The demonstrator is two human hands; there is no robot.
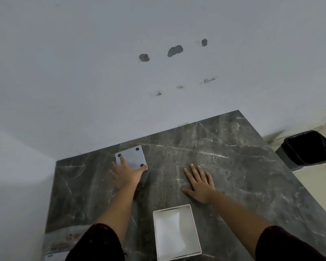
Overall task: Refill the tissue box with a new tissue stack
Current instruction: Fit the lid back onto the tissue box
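A white open tissue box [177, 232] stands near the front edge of the dark marble table [233, 166], its inside bare. Farther back on the left lies a white square panel [132, 157] with black round pads at its corners. My left hand [125, 173] reaches onto that panel, fingers spread over its near side and resting on it. My right hand [199, 182] lies flat on the tabletop with fingers apart, holding nothing, behind and right of the box. At the lower left edge lies a printed plastic pack [60, 245], partly hidden by my sleeve.
A white wall [158, 72] with chipped patches rises right behind the table. A black bin [309, 149] stands on the floor to the right of the table. The table's left and right edges drop off to the floor.
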